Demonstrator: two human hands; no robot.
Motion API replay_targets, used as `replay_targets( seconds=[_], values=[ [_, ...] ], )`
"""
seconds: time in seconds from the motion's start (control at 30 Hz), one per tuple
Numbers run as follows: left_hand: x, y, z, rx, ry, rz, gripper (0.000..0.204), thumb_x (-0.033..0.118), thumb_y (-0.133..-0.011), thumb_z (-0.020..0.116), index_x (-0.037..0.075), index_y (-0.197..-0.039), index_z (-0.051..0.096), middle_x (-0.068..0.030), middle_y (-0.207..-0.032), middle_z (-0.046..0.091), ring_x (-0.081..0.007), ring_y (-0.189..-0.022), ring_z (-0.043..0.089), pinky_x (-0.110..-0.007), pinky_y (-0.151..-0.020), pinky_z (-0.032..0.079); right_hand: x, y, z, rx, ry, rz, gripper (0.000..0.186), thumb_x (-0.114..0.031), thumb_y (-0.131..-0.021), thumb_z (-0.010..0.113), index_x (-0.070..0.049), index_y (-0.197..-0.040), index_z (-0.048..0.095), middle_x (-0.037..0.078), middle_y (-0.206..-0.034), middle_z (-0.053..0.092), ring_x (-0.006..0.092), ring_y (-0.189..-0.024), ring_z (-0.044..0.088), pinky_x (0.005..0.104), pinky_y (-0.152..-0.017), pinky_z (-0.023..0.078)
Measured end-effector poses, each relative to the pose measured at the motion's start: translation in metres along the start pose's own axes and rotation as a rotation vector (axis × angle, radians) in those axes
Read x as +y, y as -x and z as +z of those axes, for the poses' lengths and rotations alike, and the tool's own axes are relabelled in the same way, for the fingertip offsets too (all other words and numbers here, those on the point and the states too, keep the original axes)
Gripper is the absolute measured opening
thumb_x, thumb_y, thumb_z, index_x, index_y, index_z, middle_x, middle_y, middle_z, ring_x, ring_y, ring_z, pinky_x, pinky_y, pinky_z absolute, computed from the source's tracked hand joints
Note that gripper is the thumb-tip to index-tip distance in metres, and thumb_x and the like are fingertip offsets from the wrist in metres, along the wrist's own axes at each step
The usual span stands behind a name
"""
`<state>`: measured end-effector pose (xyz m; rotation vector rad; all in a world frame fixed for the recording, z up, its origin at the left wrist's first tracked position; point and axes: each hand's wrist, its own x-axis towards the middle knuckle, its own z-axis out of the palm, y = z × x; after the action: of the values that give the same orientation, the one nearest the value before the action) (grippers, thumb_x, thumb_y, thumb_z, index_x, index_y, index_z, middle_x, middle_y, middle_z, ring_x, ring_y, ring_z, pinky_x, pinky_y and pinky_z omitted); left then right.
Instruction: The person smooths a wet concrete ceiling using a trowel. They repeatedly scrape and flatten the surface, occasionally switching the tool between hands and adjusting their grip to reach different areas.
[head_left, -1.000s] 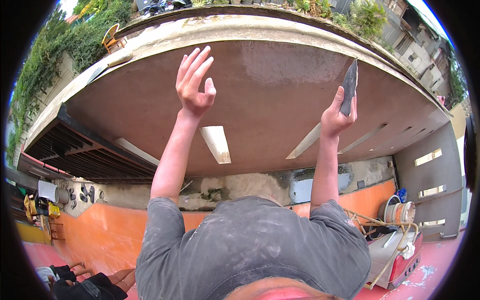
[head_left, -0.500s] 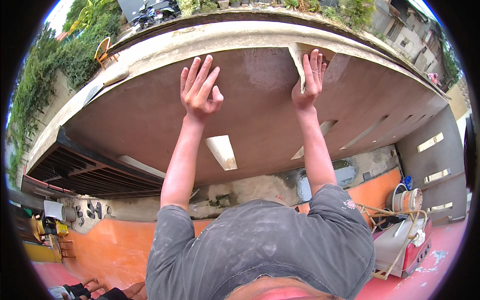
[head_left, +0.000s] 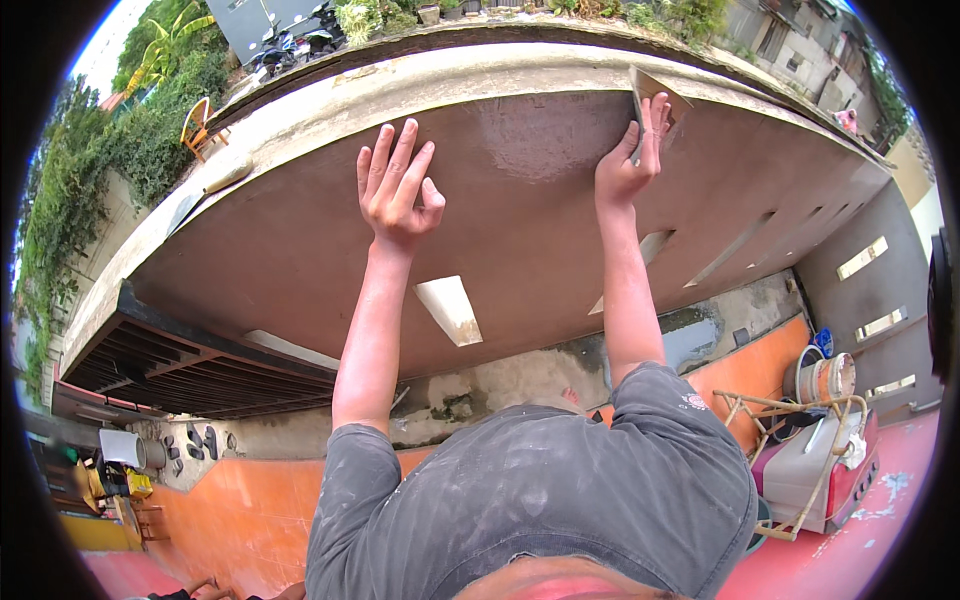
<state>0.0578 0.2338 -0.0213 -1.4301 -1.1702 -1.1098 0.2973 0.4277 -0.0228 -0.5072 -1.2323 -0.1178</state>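
My left hand [head_left: 395, 190] is raised in front of the reddish-brown wall [head_left: 300, 250], fingers stretched and apart, with nothing in it. Whether its palm touches the wall cannot be made out. Farther right, near the wall's pale top ledge, my right hand [head_left: 632, 160] grips a thin, stiff-looking sheet [head_left: 675, 92], perhaps folded sandpaper. The sheet stands between thumb and fingers, tilted, its upper corner reaching over the ledge edge. A paler, scuffed patch [head_left: 530, 130] marks the wall between my two hands.
A grey-bladed tool [head_left: 183, 212] lies on the ledge [head_left: 290, 125] at left. Narrow slots [head_left: 448, 308] pierce the wall. Beside it at left is a dark slatted gate [head_left: 190, 350]. A bucket [head_left: 828, 378] and a bamboo frame [head_left: 800, 520] stand at lower right; sandals [head_left: 200, 440] lie lower left.
My right hand has moved right with the sheet, which has turned so that more of its face shows. My left hand stays nearly in place, fingers still spread.
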Motion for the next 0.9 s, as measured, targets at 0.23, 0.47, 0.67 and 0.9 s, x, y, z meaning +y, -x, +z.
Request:
replay_targets(
  seconds=[0.23,0.47,0.67,0.9],
  values=[
    [0.001,0.000,0.000,0.007,0.001,-0.011,0.037,0.010,-0.083,0.056,0.009,-0.110,0.082,-0.0100,-0.138,0.073,-0.0310,-0.142,0.059,-0.045,-0.128,0.030,-0.062,0.053,0.015,-0.279,-0.049,-0.115,0.038,0.001,-0.102,0.058,0.001,-0.139,0.068,0.020,-0.156,0.055,0.0369,-0.150,0.047,0.0532,-0.124,0.036],
    [0.004,-0.002,0.002,0.033,0.036,-0.014,0.039,0.004,-0.080,0.055,0.006,-0.108,0.082,-0.0121,-0.136,0.074,-0.0322,-0.142,0.059,-0.045,-0.128,0.031,0.013,-0.010,-0.010,0.018,0.088,-0.012,0.040,0.004,-0.101,0.057,0.005,-0.141,0.064,0.023,-0.154,0.056,0.0413,-0.149,0.048,0.0556,-0.123,0.038],
    [0.002,0.000,0.001,0.031,0.011,-0.023,0.038,0.004,-0.080,0.057,0.008,-0.108,0.081,-0.0107,-0.135,0.075,-0.0310,-0.140,0.061,-0.045,-0.127,0.032,-0.074,0.063,0.015,-0.353,-0.089,-0.140,0.041,0.007,-0.101,0.053,0.003,-0.139,0.067,0.021,-0.157,0.054,0.0392,-0.150,0.047,0.0543,-0.125,0.035],
    [0.002,-0.001,0.001,0.042,0.021,-0.011,0.039,0.002,-0.078,0.055,0.006,-0.106,0.082,-0.0119,-0.136,0.074,-0.0319,-0.142,0.059,-0.045,-0.128,0.032,0.003,-0.004,-0.004,0.015,0.086,0.015,0.041,0.006,-0.100,0.055,0.005,-0.140,0.065,0.022,-0.156,0.055,0.0394,-0.149,0.048,0.0554,-0.124,0.036]
  ],
)
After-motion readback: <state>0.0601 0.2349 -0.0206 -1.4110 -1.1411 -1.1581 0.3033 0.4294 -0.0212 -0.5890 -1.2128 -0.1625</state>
